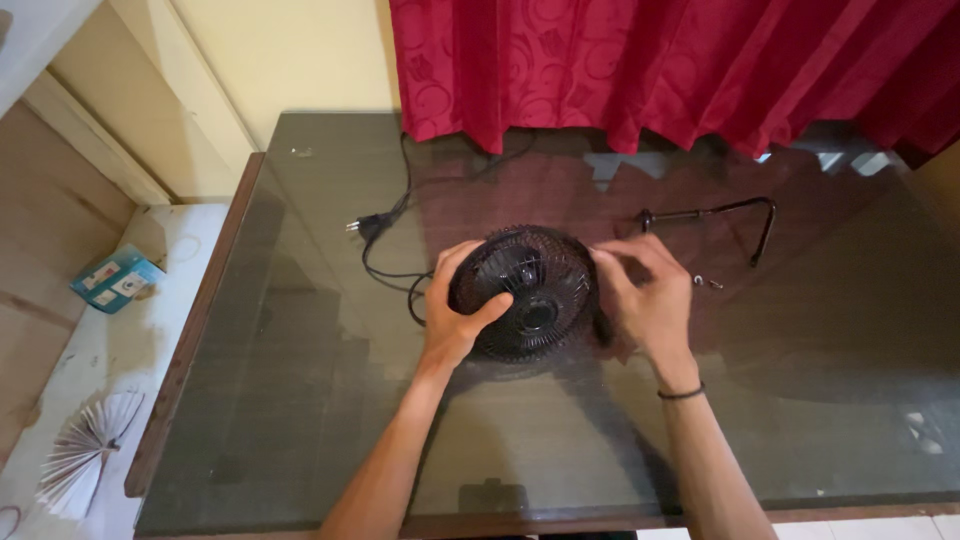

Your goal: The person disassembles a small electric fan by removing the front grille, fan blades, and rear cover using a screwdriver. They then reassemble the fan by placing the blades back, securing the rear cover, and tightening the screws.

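Observation:
A small black table fan (527,290) with a round wire grille lies face up on the glass-topped table (300,400). My left hand (452,310) grips its left rim, thumb laid across the grille. My right hand (645,295) holds the fan's right side, fingers curled at the upper right rim; a dark band sits on that wrist. The fan's black cord (385,250) runs left and up to a plug (362,226) lying on the glass.
A bent black metal stand bracket (735,215) lies to the right of the fan, with small screws (706,282) beside it. A red curtain (660,70) hangs along the table's far edge. On the floor at left lie a blue box (115,280) and a folded paper fan (85,455).

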